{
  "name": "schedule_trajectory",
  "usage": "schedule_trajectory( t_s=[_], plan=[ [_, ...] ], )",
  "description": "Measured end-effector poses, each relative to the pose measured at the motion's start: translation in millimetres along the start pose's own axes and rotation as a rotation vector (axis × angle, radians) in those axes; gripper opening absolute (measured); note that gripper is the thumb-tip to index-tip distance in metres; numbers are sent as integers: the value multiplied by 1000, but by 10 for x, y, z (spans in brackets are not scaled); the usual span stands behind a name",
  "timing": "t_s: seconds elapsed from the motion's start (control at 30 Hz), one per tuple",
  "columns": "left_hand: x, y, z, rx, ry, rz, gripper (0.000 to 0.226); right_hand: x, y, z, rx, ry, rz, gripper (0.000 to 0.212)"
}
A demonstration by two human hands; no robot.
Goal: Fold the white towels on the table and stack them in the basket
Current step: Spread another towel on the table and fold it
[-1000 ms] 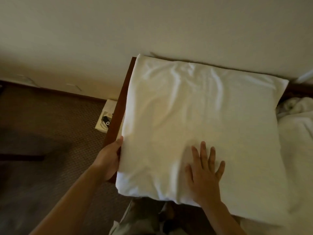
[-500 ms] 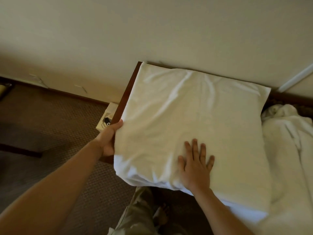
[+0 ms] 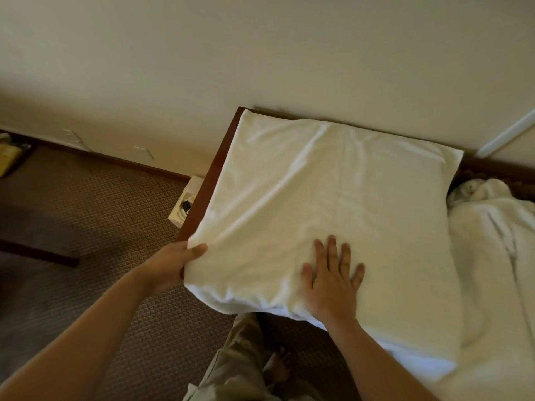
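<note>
Two hands are on the folded white towel (image 3: pixel 333 204), which lies spread over the dark wooden worktop (image 3: pixel 212 175) against the wall. We pinch its near left corner with our left hand (image 3: pixel 170 266), thumb on top and fingers underneath, that grip clamped on the cloth and lifting the corner slightly. Our right hand (image 3: pixel 330 282) lies flat on the towel near its front edge, fingers straight and spread apart. More crumpled white towels (image 3: pixel 492 241) are heaped just to the right. Below the worktop's left edge, a small white box (image 3: pixel 185 206) sits on the brown carpet (image 3: pixel 115 227); something dark lies in it, too small to identify.
</note>
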State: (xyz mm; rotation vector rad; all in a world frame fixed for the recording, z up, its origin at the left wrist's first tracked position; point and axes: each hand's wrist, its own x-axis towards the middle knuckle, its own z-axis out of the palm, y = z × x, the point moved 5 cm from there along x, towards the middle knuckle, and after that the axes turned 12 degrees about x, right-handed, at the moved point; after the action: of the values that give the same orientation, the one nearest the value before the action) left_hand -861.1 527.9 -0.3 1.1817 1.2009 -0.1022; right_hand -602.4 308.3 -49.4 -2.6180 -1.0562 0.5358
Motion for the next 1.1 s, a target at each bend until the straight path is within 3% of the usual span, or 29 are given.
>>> schedule_trajectory(
  t_s=[0.07, 0.13, 0.2, 0.3, 0.37, 0.5, 0.6, 0.7, 0.8, 0.87, 0.97, 1.1],
  plan=[
    [6, 87, -154, -69, 196, 76, 14, 4, 6, 3, 1, 0, 0, 70],
    [0, 125, -319, -82, 414, 114, 22, 7, 9, 8, 6, 7, -2, 69],
    [-12, 44, -351, 76, 458, 98, 21, 2, 17, 14, 15, 23, -8, 68],
    [-77, -116, -237, 425, 377, 60, 41, 1, 27, 28, 13, 18, -6, 69],
    [-87, -102, -231, 627, 376, 84, 38, 18, 21, 31, 8, 0, -5, 70],
    [-149, -9, -288, 663, 638, 92, 29, -10, 51, -17, -4, -42, -72, 71],
    [-221, -24, 11, 972, 820, 129, 57, -96, 52, -42, -30, -12, -40, 71],
    [-171, 139, 565, 1092, 745, 407, 65, -158, -290, -25, 21, 28, -119, 71],
    [123, 200, 1134, 1388, 433, 573, 62, -194, -688, 135, 40, -32, -297, 65],
    [318, 110, 1148, 1517, 351, 521, 69, -170, -642, 183, 38, -74, -256, 64],
    [422, -48, 725, 1476, 462, 407, 70, -170, -141, 56, -51, -94, -154, 65],
    [399, -164, 275, 1436, 548, 235, 75, -402, 941, -342, -57, -12, 154, 68]
  ],
)
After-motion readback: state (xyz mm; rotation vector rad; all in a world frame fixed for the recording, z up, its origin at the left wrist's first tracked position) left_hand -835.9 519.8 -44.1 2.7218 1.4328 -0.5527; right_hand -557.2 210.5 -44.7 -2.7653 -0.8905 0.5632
